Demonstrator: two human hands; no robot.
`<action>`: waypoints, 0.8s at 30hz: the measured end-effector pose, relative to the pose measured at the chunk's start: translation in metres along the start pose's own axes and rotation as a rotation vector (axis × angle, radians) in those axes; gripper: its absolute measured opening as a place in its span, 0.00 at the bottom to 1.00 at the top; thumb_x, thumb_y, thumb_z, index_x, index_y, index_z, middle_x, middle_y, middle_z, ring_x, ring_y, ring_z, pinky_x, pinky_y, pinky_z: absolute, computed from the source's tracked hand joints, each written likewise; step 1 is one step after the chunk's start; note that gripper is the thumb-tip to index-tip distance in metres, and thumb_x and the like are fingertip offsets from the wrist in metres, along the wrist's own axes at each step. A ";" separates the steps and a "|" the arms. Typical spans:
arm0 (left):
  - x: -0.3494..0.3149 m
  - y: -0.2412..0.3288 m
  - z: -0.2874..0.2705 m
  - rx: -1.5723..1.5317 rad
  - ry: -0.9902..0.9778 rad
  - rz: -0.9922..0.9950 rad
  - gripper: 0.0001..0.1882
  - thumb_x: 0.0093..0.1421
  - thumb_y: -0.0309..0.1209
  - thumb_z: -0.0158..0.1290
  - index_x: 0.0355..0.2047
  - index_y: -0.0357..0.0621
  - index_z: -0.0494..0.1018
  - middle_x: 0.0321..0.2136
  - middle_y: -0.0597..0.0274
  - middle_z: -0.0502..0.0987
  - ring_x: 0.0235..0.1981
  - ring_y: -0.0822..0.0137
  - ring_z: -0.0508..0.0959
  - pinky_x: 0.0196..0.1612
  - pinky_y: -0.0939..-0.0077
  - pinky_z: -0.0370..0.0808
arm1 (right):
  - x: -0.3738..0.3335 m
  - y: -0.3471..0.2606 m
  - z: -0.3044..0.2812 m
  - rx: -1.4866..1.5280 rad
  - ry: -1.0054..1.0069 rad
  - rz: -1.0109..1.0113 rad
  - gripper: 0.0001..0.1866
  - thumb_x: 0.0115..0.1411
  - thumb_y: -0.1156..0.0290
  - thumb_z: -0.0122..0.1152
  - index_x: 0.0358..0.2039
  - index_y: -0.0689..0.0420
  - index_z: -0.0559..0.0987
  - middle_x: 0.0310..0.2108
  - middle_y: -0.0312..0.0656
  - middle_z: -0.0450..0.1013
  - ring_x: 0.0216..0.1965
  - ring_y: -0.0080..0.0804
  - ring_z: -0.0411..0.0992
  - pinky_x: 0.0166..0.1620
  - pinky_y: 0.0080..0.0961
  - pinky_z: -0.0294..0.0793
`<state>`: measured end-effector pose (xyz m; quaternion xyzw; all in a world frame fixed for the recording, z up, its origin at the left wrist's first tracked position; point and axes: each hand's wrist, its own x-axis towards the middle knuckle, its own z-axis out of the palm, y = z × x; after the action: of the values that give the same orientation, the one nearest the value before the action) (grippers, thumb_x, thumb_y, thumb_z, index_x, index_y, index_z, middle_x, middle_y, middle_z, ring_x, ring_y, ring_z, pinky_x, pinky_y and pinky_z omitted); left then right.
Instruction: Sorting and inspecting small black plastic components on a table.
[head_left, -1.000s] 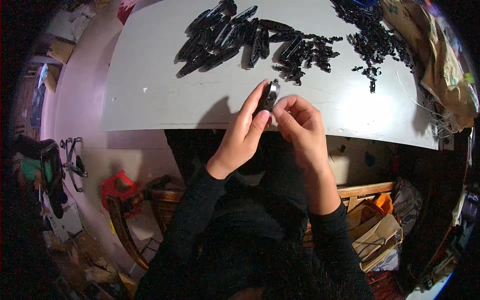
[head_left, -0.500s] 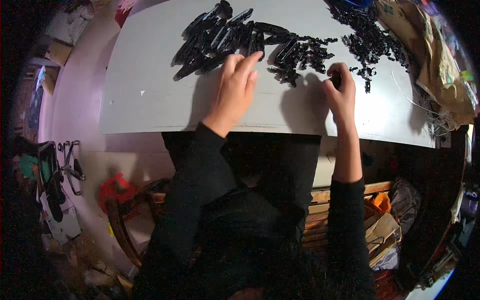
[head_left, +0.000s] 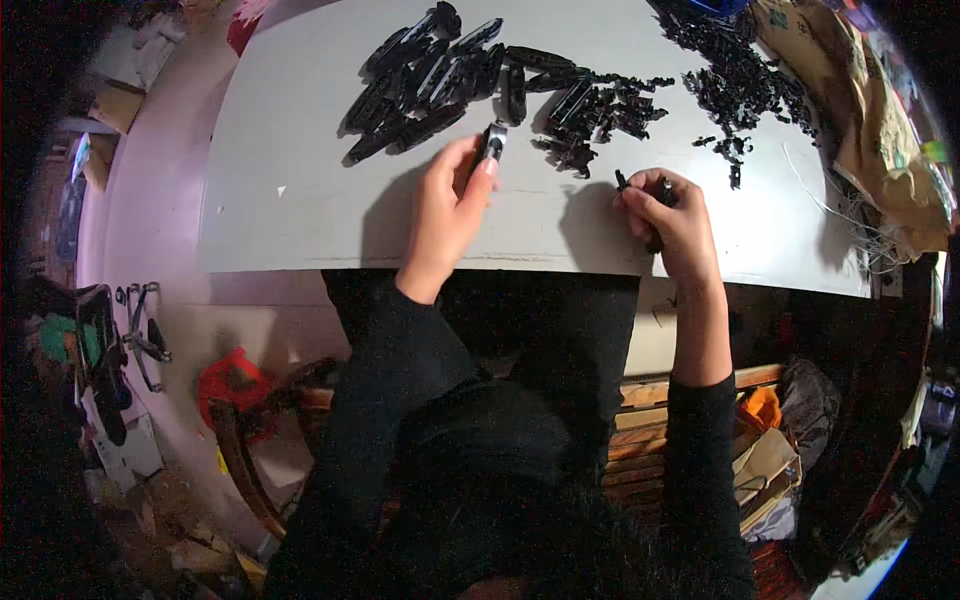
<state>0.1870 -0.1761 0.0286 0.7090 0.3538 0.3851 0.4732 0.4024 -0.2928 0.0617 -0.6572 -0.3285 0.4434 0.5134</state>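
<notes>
Black casing [head_left: 495, 143] is near the centre of the frame, gripped between thumb and fingers of the left hand [head_left: 445, 205], its surface glossy. Right of it, the right hand [head_left: 685, 215] is curled around small black pieces [head_left: 655, 240], whose exact shape I cannot tell. At upper centre, long rounded casings [head_left: 430, 125] lie heaped on the pale table [head_left: 300, 215]; toward upper right spread small knobbly parts [head_left: 755, 92]
</notes>
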 end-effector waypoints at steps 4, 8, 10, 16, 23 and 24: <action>-0.025 0.035 0.008 -0.438 -0.077 -0.252 0.12 0.64 0.31 0.42 0.46 0.40 0.64 0.26 0.65 0.71 0.22 0.80 0.66 0.24 0.86 0.63 | -0.020 -0.004 0.016 0.165 -0.035 0.074 0.05 0.53 0.72 0.60 0.28 0.59 0.74 0.19 0.32 0.69 0.16 0.15 0.61 0.20 0.11 0.57; -0.037 0.047 0.013 -0.533 -0.165 -0.343 0.14 0.65 0.35 0.40 0.48 0.42 0.63 0.27 0.66 0.70 0.18 0.82 0.60 0.21 0.89 0.56 | -0.035 -0.006 0.034 0.205 -0.087 -0.035 0.06 0.53 0.71 0.60 0.27 0.59 0.74 0.20 0.32 0.68 0.16 0.14 0.60 0.19 0.11 0.56; -0.042 0.047 0.016 -0.561 -0.126 -0.324 0.17 0.66 0.38 0.38 0.50 0.43 0.62 0.27 0.68 0.70 0.19 0.83 0.58 0.21 0.90 0.55 | -0.042 -0.008 0.050 0.251 -0.118 0.014 0.05 0.52 0.72 0.60 0.27 0.59 0.74 0.20 0.34 0.71 0.15 0.14 0.61 0.19 0.11 0.56; -0.047 0.047 0.016 -0.552 -0.223 -0.252 0.23 0.66 0.35 0.36 0.59 0.39 0.52 0.47 0.57 0.66 0.46 0.72 0.67 0.45 0.79 0.69 | -0.048 -0.017 0.072 0.268 -0.114 0.002 0.05 0.53 0.73 0.60 0.26 0.59 0.74 0.18 0.32 0.69 0.15 0.13 0.59 0.17 0.11 0.54; -0.056 0.054 0.018 -0.249 -0.334 -0.074 0.24 0.63 0.24 0.39 0.60 0.37 0.52 0.50 0.45 0.68 0.51 0.65 0.69 0.51 0.74 0.66 | -0.042 -0.002 0.086 0.253 0.075 -0.200 0.07 0.55 0.69 0.61 0.28 0.57 0.73 0.17 0.27 0.64 0.15 0.11 0.57 0.17 0.11 0.52; -0.058 0.054 0.019 -0.247 -0.332 -0.074 0.24 0.63 0.24 0.39 0.60 0.37 0.52 0.50 0.45 0.68 0.51 0.65 0.69 0.51 0.74 0.66 | -0.044 -0.003 0.084 0.254 0.072 -0.201 0.07 0.55 0.69 0.61 0.28 0.57 0.73 0.17 0.27 0.64 0.15 0.11 0.57 0.17 0.11 0.52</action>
<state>0.1845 -0.2502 0.0626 0.6858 0.2467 0.2858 0.6222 0.3082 -0.2990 0.0686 -0.5664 -0.3151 0.4039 0.6456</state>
